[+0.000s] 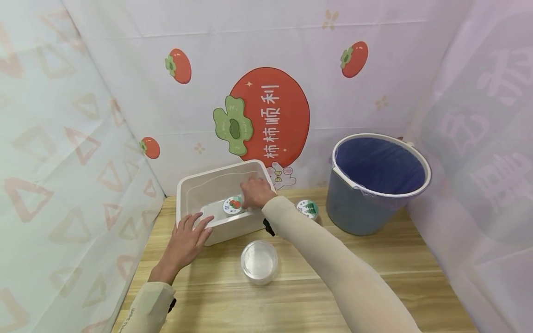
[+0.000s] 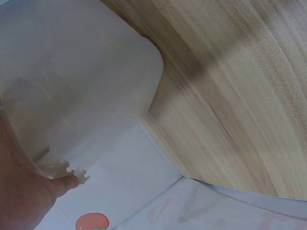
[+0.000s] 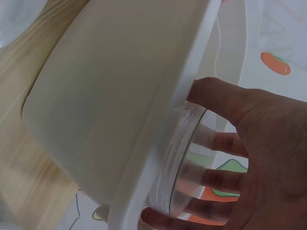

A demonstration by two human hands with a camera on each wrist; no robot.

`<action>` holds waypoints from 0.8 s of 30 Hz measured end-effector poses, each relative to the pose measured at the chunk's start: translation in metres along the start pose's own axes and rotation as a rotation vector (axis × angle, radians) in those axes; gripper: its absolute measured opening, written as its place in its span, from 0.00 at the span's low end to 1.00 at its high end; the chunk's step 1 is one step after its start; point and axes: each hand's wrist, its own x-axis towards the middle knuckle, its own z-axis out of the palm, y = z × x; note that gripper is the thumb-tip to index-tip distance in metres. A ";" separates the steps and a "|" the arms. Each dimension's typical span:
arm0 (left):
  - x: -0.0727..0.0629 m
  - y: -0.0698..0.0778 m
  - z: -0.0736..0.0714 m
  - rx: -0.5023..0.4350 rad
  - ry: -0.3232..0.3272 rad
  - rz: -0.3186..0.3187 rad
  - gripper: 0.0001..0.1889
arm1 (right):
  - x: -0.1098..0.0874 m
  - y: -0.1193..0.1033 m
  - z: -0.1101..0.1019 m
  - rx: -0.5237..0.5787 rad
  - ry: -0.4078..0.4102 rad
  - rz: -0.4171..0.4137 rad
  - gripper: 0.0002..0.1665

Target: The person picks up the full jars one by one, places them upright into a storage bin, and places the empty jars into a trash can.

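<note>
A white plastic bin [image 1: 233, 230] stands on the table against the back wall. My left hand [image 1: 186, 245] rests on its front left rim, fingers spread and reaching over the edge. Inside the bin, at its right end, my right hand [image 1: 256, 193] grips a clear round container [image 3: 177, 163]; the right wrist view shows thumb and fingers around its rim. Beside that hand, a round tub with a tomato-picture label [image 1: 233, 206] sits in the bin. A clear lidded container [image 1: 259, 262] stands on the table in front of the bin.
To the bin's right, partly behind my right forearm, is a round tub with a green-and-white label [image 1: 307, 209]. A large grey-blue bucket [image 1: 354, 212] with a plastic liner stands at the back right. Printed cloth walls enclose the wooden table [image 1: 291, 305].
</note>
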 end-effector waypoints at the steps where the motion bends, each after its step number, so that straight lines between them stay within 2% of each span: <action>1: 0.000 0.000 0.000 -0.001 0.002 0.001 0.22 | 0.000 0.000 0.001 -0.004 -0.002 -0.001 0.33; 16: 0.001 -0.001 0.004 0.001 0.001 0.002 0.23 | 0.002 0.002 0.017 -0.071 -0.001 -0.024 0.33; 24: 0.001 0.001 0.002 -0.005 0.021 0.011 0.22 | 0.005 0.005 0.013 -0.039 0.022 -0.053 0.28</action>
